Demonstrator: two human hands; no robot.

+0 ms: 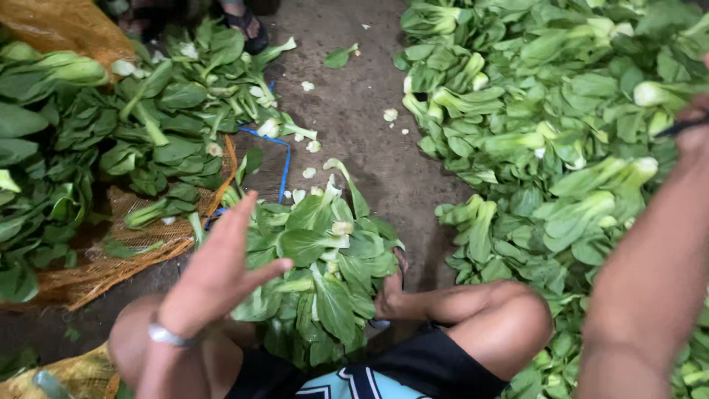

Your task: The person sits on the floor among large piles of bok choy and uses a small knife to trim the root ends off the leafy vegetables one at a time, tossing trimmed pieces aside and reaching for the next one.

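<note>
The small pile of bok choy (321, 266) sits on the dirt floor (354, 125) right in front of the person's crossed legs, between the knees, leaves overlapping and pale stems poking up. The left hand (218, 270) hovers just over its left edge, fingers spread loose and holding nothing, a silver bangle (168, 336) on the wrist. The right hand (693, 125) is up at the right edge of the shot, mostly cut off, pinching some thin dark thing (679, 128) I can't make out. It's over the big heap of greens (561, 140) on the right. On the left, another heap (96, 148) lies on orange mesh sacking (125, 255), with a blue cord (284, 166) trailing past and cut stem bits scattered about. Someone's sandalled foot (247, 26) shows at the top.
</note>
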